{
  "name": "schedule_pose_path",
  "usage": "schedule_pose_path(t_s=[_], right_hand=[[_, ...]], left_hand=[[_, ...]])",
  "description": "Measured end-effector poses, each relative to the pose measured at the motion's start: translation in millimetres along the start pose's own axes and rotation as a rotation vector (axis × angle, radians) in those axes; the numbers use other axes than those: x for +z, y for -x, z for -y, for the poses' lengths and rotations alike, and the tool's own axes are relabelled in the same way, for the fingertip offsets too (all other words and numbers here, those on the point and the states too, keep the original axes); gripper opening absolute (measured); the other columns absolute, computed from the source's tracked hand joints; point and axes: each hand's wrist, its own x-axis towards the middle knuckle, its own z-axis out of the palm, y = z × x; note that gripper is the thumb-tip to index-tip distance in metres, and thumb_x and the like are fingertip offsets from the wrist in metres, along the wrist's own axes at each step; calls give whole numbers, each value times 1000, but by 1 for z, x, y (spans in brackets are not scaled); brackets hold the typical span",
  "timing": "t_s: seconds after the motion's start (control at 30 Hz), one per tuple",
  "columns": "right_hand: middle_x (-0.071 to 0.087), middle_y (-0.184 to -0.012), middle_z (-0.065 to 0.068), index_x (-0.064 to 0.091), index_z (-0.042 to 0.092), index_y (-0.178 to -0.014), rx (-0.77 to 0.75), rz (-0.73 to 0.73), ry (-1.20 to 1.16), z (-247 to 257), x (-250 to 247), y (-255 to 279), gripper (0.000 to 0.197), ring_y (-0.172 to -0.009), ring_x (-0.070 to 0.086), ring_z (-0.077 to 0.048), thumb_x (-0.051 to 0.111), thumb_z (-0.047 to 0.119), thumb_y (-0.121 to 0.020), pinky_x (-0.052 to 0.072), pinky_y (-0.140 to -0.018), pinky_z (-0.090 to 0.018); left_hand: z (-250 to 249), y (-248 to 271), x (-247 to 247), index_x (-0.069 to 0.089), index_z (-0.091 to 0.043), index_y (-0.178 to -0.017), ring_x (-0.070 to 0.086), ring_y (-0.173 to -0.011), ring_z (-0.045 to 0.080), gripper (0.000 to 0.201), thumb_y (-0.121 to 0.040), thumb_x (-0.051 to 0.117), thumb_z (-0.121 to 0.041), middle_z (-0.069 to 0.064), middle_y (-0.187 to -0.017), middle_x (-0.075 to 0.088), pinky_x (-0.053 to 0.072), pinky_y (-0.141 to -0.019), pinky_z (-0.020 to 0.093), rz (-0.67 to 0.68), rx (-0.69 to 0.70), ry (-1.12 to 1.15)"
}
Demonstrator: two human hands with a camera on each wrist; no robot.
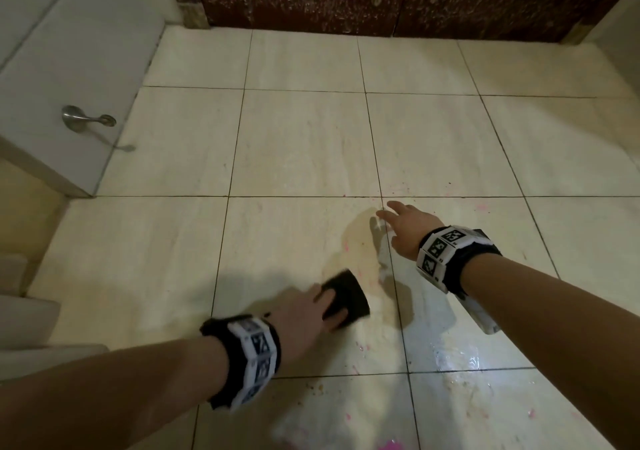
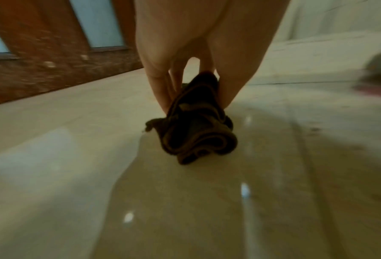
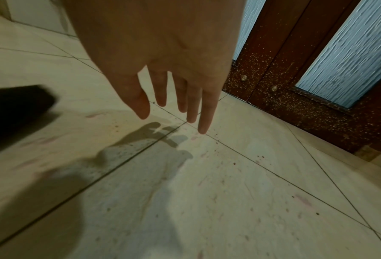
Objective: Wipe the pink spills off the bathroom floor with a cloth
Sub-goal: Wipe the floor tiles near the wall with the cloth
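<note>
Left hand (image 1: pixel 304 314) round dark cloth (image 1: pixel 349 299)

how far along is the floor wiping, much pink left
Partly done. The tile ahead of the left hand shows a wet wiped patch with only faint pink specks. In hand: that hand grips the dark cloth on the floor; the right hand hovers open, holding nothing. Left: a bright pink blob at the near edge, plus pink splatters on the near right tiles.

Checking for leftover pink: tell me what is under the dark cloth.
The dark cloth, held by the left hand, lies on wet floor tile. Pink specks show beside it; beneath is covered.
</note>
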Motion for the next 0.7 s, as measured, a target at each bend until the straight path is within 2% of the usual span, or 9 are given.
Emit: schedule_pose_path(t_s=[0.07, 0.13, 0.23, 0.3, 0.33, 0.37, 0.47, 0.57, 0.7], right_hand=[[14, -156, 0, 22, 23, -147, 13, -17, -9, -3, -4, 0, 59, -139, 24, -21, 43, 12, -93, 41, -100, -38], [14, -156, 0, 22, 23, -148, 22, -21, -15, -4, -5, -1, 59, -140, 23, -20, 43, 14, -94, 40, -101, -38], [14, -156, 1, 21, 23, -148, 25, -21, -25, -5, -4, -2, 59, -140, 23, -20, 44, 15, -94, 39, -103, -38], [15, -156, 1, 22, 23, -147, 21, -17, -31, -7, -2, -2, 59, -139, 24, -21, 44, 15, -93, 40, -103, -39], [15, -156, 1, 22, 23, -147, 21, -15, -31, -9, -1, -2, 59, -139, 25, -21, 45, 15, -93, 40, -102, -39], [15, -155, 1, 23, 23, -147, 24, -13, -30, -10, 1, -1, 59, -138, 26, -21, 45, 14, -93, 41, -102, -39], [16, -155, 0, 23, 23, -147, 32, 0, -23, -16, 7, 0, 59, -138, 27, -21, 45, 14, -93, 42, -101, -39], [17, -154, 0, 23, 23, -147, 37, 15, -29, -21, 11, 2, 59, -137, 28, -21, 45, 13, -93, 42, -101, -39], [18, -154, 0, 24, 22, -147, 53, 33, -39, -28, 15, 3, 58, -136, 29, -22, 45, 12, -93, 42, -101, -38]], left_hand=[[-17, 6, 11, 27, -18, -147, 30, -133, 25, 45, -103, 32, -28, 10, -149, 28, 27, -104, 33, 21, 149, 14], [-21, 7, 12, 28, -23, -147, 25, -136, 28, 50, -99, 40, -16, 7, -151, 26, 29, -106, 41, 72, 237, 20], [4, -2, -17, 52, -31, -134, 58, -109, 22, 45, -92, 50, -17, 0, -125, 60, 45, -92, 30, 28, 63, 410], [33, -7, -44, 66, -32, -117, 66, -90, 19, 38, -82, 54, -40, -1, -101, 70, 52, -86, 30, -142, -52, 630], [50, -11, -54, 66, -32, -116, 67, -89, 20, 44, -76, 53, -47, 0, -99, 71, 52, -86, 30, -245, -108, 641], [66, -16, -63, 63, -32, -121, 66, -93, 21, 48, -77, 51, -45, 3, -103, 70, 51, -87, 29, -324, -177, 630], [106, -33, -69, 42, -25, -142, 58, -109, 28, 53, -90, 49, -15, 12, -126, 59, 48, -91, 32, -422, -398, 433], [113, -54, -54, 39, -16, -142, 51, -116, 30, 50, -94, 48, -18, 16, -132, 50, 46, -95, 38, -300, -460, 345], [79, -76, -39, 17, -16, -150, 35, -126, 30, 64, -94, 48, -19, 16, -143, 32, 41, -97, 36, -194, -431, 199]])
